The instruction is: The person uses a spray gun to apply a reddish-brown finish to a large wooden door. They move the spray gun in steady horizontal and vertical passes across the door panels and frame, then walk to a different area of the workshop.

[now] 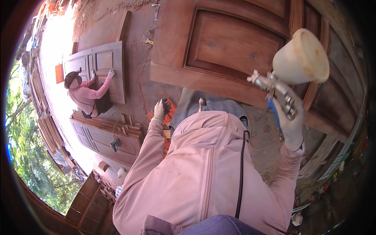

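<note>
My right hand [290, 123], in a pale glove, is closed around a metal spray gun [276, 88] with a blue part beside the grip. A large off-white paint cup [295, 58] sits tilted on top of the gun. The gun is held over the lower right of a brown panelled wooden door [235, 39], its nozzle pointing left. My left hand [162, 107] hangs low beside my leg, left of the door's near edge. Its glove looks dark at the fingers, which are loosely bent and apart, with nothing seen in them. Orange-red pieces [169, 115] lie just below it.
At left a person [86, 92] in pink crouches with gloved hands on a grey-brown panelled door [103, 60]. Nearer lies another door [105, 141] with stacked wood strips. More panelled woodwork [337, 78] stands at right. Thin cords [270, 147] trail over the dirt floor.
</note>
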`<state>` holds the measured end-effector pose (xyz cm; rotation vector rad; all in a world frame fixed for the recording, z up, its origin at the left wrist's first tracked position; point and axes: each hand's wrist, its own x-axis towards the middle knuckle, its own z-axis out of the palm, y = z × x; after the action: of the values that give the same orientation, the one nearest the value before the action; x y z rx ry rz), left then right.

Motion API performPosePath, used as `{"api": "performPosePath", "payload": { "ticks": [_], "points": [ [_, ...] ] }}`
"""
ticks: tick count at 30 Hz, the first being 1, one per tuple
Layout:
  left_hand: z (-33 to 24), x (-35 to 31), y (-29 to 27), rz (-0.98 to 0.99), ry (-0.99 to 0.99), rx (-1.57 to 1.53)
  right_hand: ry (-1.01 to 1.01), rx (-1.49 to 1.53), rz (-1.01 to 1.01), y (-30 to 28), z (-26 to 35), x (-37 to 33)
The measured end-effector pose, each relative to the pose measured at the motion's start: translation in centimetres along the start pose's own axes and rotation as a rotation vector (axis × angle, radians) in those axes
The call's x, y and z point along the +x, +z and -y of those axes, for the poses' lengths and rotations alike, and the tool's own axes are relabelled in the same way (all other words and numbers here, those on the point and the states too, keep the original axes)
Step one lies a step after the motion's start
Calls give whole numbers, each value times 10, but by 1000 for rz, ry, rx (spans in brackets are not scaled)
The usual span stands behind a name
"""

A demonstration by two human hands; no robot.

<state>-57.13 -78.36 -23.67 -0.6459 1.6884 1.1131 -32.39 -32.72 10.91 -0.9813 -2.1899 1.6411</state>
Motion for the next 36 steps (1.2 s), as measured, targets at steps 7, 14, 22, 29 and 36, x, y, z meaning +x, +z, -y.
{"api": "performPosePath", "payload": {
  "ticks": [7, 14, 22, 29, 36],
  "points": [
    [19, -5, -5, 64, -52, 7, 108, 14, 87, 0, -1, -20],
    [-55, -37, 45, 126, 198, 311, 151, 364, -546, 2, -20, -33],
    [-143, -78, 172, 783, 879, 1305, 142, 418, -1078, 41, -26, -120],
    [-171, -83, 314, 903, 892, 1618, 95, 464, -1511, 78, -53, -239],
    [-56, -175, 441, 1153, 1100, 1870, 342, 347, -1892, 60, -58, -333]
  ]
}}
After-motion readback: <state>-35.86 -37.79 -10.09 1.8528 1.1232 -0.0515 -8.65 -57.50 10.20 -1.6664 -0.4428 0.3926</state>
